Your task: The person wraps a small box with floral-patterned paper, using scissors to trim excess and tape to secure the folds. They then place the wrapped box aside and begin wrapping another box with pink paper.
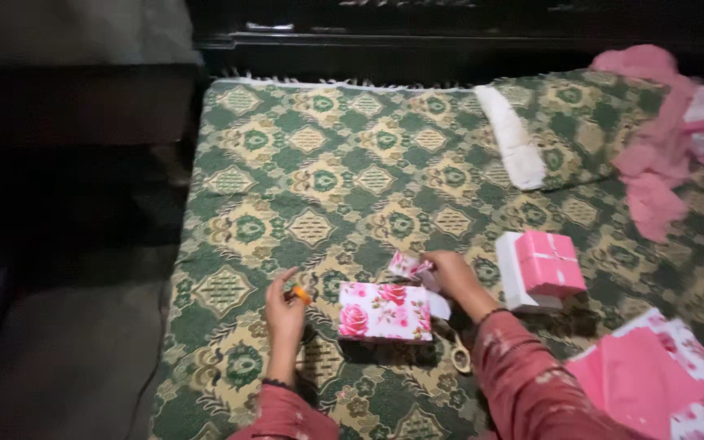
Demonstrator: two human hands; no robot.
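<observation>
One wrapped box point(385, 311) with a pink rose print sits on the green-and-gold patterned bed cover point(327, 163), low in the centre of our view, lying flat between our two hands; our right hand point(450, 273) is at its upper right corner, fingers pinched closed on a loose flap of the same floral paper point(408, 265), which stands up off the box end; our left hand point(284, 305) is just left of the box, not touching it, fingers curled round a small orange item point(301, 295) held between thumb and forefinger; too small to tell what it is; scissors point(455, 350) lie on the cover just beside the box's lower right corner, partly under our right forearm; further right, well apart from the box, a pink gift box with white ribbon point(549, 262) rests on a white box point(512, 273); sheets of pink and floral wrapping paper point(653, 383) lie at the lower right; a folded white cloth point(513, 138) and a heap of pink fabric point(653, 147) sit near the top right, beside a pillow point(580, 122) in the same pattern; both our sleeves are dark red with a print.
</observation>
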